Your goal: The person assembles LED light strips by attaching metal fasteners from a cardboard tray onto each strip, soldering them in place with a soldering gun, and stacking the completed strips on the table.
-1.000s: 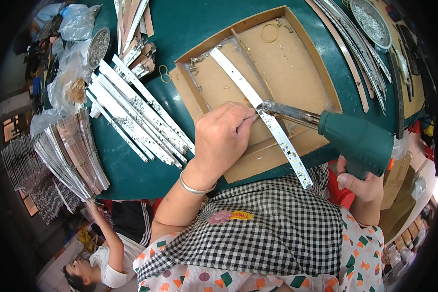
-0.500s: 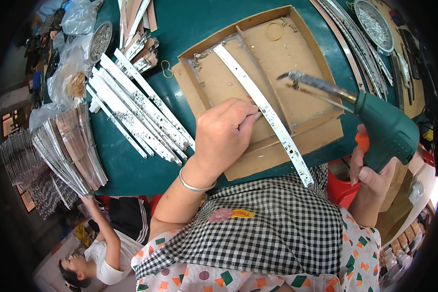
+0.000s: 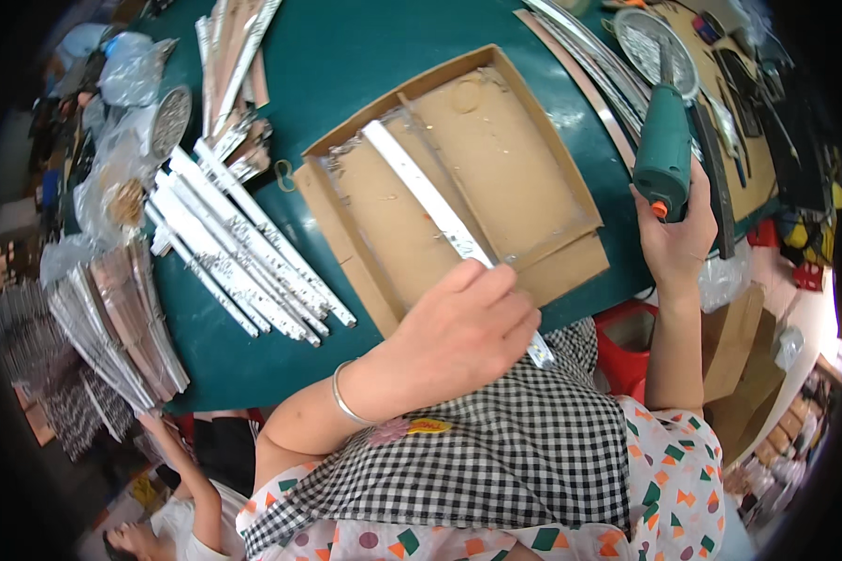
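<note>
A narrow white LED strip (image 3: 412,178) lies slantwise across the cardboard tray (image 3: 524,84), its near end jutting past the tray's front edge over my apron. My left hand (image 3: 468,327), with a bangle at the wrist, is closed over the strip's near part, fingers curled around it. The fingertips and the stretch of strip beneath them are hidden. In my right hand (image 3: 678,248) is a green soldering gun (image 3: 664,140) with an orange trigger, held away to the right of the tray. Its tip points away from me, towards a metal bowl.
Several white LED strips (image 3: 239,248) lie left of the tray on the green table (image 3: 346,56). Bundled strips (image 3: 112,318) stand at the left edge. Long strips (image 3: 589,75) and a bowl of small metal pieces (image 3: 647,47) are at far right. Another person's arm (image 3: 192,477) reaches in at lower left.
My left hand has slid towards the strip's near end and covers it. The soldering gun has swung away from the tray, its tip now pointing away from me. The view has shifted.
</note>
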### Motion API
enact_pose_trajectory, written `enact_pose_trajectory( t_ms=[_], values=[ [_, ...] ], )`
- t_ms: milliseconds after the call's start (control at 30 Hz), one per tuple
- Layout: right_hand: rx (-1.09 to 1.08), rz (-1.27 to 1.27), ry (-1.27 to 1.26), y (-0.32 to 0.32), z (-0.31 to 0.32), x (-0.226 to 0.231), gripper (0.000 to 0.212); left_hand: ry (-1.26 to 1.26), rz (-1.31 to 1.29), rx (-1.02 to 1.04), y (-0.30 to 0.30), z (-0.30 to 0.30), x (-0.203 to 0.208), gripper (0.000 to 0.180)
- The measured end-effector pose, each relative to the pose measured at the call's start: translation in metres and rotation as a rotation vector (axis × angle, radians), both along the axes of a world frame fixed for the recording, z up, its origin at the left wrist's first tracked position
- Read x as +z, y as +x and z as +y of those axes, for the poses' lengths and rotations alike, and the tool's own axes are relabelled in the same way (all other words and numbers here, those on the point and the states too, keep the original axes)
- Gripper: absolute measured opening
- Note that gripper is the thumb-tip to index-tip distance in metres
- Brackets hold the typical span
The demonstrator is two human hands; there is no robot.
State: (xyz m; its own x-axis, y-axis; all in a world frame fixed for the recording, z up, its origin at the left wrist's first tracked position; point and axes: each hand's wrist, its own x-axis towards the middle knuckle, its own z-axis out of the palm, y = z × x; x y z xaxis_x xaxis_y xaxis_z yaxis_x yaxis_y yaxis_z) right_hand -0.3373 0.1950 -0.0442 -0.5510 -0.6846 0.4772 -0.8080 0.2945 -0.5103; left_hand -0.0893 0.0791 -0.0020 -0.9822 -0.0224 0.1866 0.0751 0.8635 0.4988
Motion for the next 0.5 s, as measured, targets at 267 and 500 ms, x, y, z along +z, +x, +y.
enact_pose_trajectory(
  t_ms=[267, 500],
  values=[
    [-0.054, 0.154, 0.172, -0.037, 0.018, -0.025, 0.064, -0.186, 0.060, 0.174, 0.049, -0.013, 0.054, 0.029],
    [0.015, -0.022, -0.005, -0.044, 0.038, -0.035, 0.053, -0.337, -0.097, 0.534, 0.126, -0.059, 0.027, 0.019]
  ],
)
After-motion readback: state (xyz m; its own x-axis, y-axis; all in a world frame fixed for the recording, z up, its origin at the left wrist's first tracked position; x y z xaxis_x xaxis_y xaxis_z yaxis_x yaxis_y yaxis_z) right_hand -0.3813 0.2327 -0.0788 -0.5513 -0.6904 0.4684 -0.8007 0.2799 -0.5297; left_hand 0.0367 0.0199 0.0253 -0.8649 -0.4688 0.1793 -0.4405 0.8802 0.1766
